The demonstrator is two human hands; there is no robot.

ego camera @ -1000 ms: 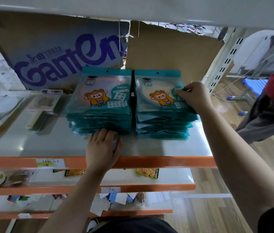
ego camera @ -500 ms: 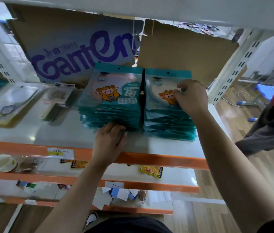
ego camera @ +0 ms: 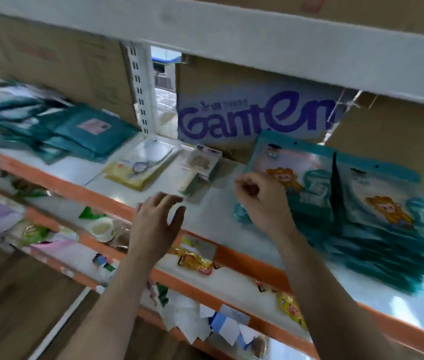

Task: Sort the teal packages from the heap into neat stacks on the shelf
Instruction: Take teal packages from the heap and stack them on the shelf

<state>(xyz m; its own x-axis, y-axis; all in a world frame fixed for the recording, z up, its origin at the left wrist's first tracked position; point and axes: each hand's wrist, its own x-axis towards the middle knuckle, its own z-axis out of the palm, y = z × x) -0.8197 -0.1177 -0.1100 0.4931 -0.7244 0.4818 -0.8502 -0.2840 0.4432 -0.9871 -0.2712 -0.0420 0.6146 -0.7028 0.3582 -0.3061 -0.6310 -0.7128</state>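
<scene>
Teal packages (ego camera: 387,211) in two stacks and a loose heap on a white shelf (ego camera: 213,216), two bare hands in front.

Taking the cardboard Ganten box (ego camera: 252,118) at the back as the marker: the left stack (ego camera: 307,183) and right stack (ego camera: 377,245) lie side by side just below and right of it, printed faces up, edges roughly squared to form tidy piles. The heap (ego camera: 70,131) lies well left of the box, beyond a white upright (ego camera: 140,87), and is probably the supply yet to be sorted. The right hand (ego camera: 260,198) is below the box at the left stack's near corner, fingers curled; blur hides whether it pinches a package. The left hand (ego camera: 156,224) is below and left of the box, over the shelf's orange front edge, fingers spread wide and holding nothing, seemingly ready to reach toward the heap.
</scene>
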